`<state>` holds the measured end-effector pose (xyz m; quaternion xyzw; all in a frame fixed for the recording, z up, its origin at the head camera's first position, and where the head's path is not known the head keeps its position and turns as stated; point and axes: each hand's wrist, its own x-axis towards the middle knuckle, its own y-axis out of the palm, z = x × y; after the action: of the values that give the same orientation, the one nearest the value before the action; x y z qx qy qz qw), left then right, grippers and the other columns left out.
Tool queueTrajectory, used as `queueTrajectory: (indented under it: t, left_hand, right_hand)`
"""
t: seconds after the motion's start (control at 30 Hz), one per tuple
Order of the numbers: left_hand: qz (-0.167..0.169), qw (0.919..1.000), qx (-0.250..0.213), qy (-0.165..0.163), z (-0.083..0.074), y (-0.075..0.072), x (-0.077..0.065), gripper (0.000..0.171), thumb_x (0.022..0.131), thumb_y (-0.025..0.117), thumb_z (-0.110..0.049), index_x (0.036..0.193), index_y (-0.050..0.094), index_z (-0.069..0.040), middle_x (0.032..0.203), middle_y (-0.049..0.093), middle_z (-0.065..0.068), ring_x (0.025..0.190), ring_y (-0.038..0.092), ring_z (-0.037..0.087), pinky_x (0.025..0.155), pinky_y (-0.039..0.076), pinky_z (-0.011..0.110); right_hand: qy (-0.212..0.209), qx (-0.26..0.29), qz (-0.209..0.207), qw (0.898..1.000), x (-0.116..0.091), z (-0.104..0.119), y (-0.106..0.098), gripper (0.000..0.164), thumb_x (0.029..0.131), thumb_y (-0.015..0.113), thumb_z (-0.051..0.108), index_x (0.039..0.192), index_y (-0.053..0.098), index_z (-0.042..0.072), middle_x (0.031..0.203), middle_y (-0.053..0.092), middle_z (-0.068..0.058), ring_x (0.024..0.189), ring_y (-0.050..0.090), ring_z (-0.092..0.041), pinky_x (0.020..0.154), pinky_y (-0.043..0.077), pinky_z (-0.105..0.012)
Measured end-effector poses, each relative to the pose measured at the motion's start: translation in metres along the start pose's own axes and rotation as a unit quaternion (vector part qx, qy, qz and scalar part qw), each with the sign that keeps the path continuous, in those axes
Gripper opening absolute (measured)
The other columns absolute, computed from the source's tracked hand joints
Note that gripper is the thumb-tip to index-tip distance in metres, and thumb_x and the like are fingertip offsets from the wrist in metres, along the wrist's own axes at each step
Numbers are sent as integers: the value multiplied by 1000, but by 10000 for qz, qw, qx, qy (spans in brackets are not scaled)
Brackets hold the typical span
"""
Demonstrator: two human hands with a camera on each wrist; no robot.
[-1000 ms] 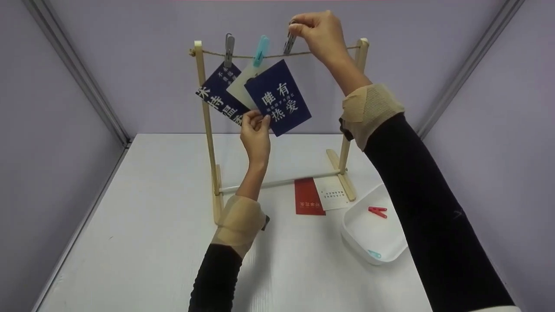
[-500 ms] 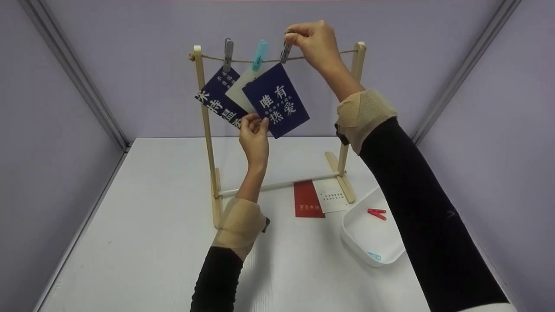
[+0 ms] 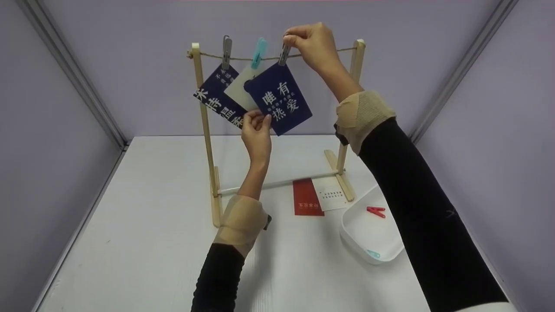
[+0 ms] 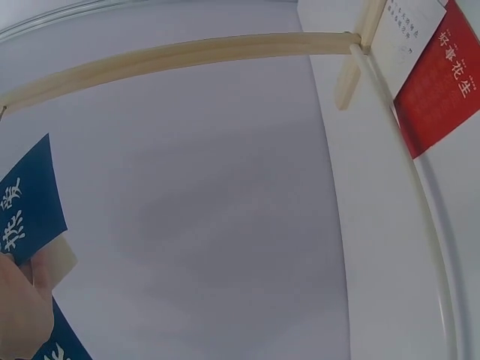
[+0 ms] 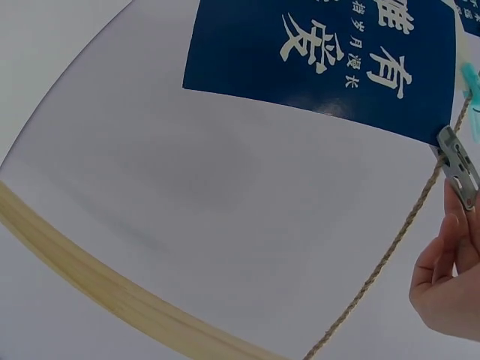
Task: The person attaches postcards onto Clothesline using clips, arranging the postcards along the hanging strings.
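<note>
My left hand [image 3: 256,136] pinches the lower left edge of a dark blue card [image 3: 282,99] with white characters. At the card's top corner, my right hand [image 3: 315,45] grips the upper end of a grey clothespin [image 3: 284,55]. In the right wrist view the tip of this clothespin [image 5: 459,166] sits over the card's corner, right at the twine [image 5: 382,259]. To the left, a pale card [image 3: 240,89] hangs under a light blue clothespin [image 3: 259,53], and another blue card [image 3: 217,93] under a grey clothespin. The cards overlap one another.
The twine runs between two posts of a wooden rack [image 3: 204,125]. A red card [image 3: 308,199] and a white card [image 3: 330,197] lie by its base. At the right, a white tub [image 3: 353,242] holds a red clothespin [image 3: 376,211] and a light blue one.
My right hand has come down and slightly left, bringing the grey clothespin from above the card onto its top corner at the twine. The left hand keeps its hold on the card.
</note>
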<state>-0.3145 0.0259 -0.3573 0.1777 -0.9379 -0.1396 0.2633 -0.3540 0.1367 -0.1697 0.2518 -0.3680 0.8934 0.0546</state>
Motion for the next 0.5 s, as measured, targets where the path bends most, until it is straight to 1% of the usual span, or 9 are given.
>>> queueTrajectory:
  t: [0.3, 0.4, 0.5]
  left_hand:
    - [-77, 9999, -106, -65, 1, 3, 1, 18, 86, 60, 4, 102, 51, 7, 92, 61, 16, 84, 59, 20, 76, 50, 29]
    - [-91, 9998, -122, -123, 1, 4, 1, 18, 86, 60, 4, 101, 51, 7, 91, 61, 16, 84, 59, 20, 76, 50, 29]
    - [-95, 9997, -112, -208, 1, 4, 1, 17, 86, 60, 4, 100, 51, 6, 91, 61, 16, 85, 59, 21, 76, 50, 28]
  right_hand:
    - [129, 77, 147, 9998, 0, 1, -1, 26, 88, 62, 24, 105, 70, 6, 103, 67, -2, 98, 58, -7, 84, 41, -18]
    - [235, 37, 302, 9993, 0, 2, -1, 28, 89, 60, 25, 108, 68, 7, 106, 66, -2, 101, 57, -7, 86, 41, -18]
    - [351, -84, 565, 9977, -1, 2, -2, 32, 91, 56, 28, 114, 65, 7, 111, 63, -2, 103, 54, -8, 88, 40, -19]
